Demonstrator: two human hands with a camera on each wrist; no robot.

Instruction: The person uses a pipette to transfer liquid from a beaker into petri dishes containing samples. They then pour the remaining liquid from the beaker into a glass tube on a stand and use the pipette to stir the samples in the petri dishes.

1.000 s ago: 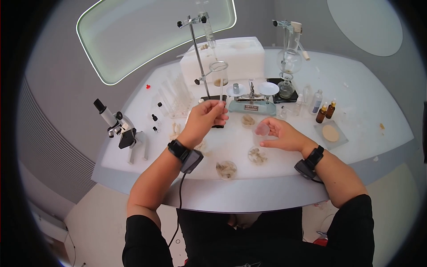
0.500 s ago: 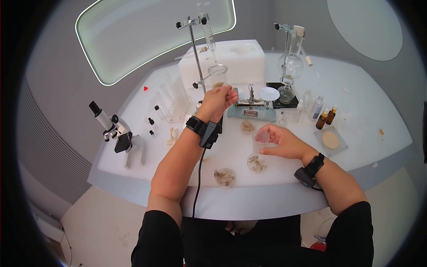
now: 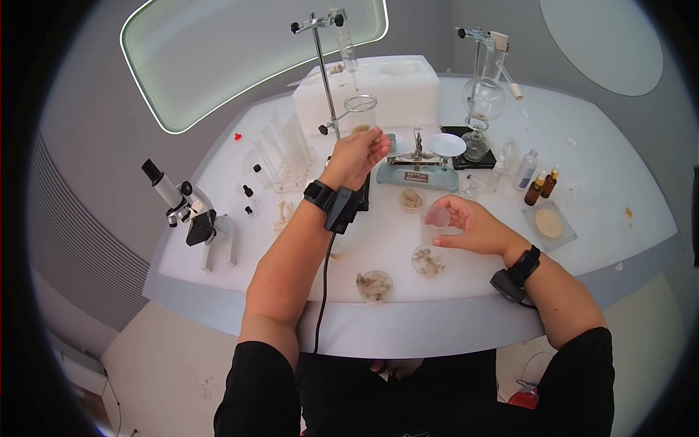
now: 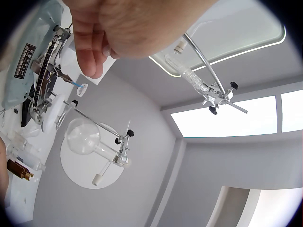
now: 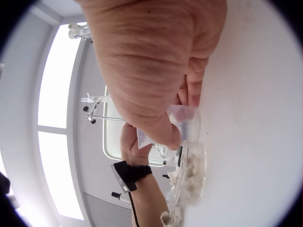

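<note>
My left hand reaches forward, its fingertips overlapping the lower edge of the beaker by the ring stand. Its fingers curve together in the left wrist view; I cannot tell whether they still pinch the thin clear rod seen earlier. Between thumb and fingers, my right hand holds a clear plastic cup above the table. Just below the cup lies a dish of pale fluffy clumps. Similar dishes sit behind it and nearer the front edge.
A balance with white pans stands beyond the hands. To the left are a microscope and a rack of test tubes. Brown dropper bottles, a clamped round flask and a white block occupy the right and back.
My left hand has moved forward and right and turned; the thin rod that showed in it no longer shows. My right hand keeps holding the cup in about the same place.
</note>
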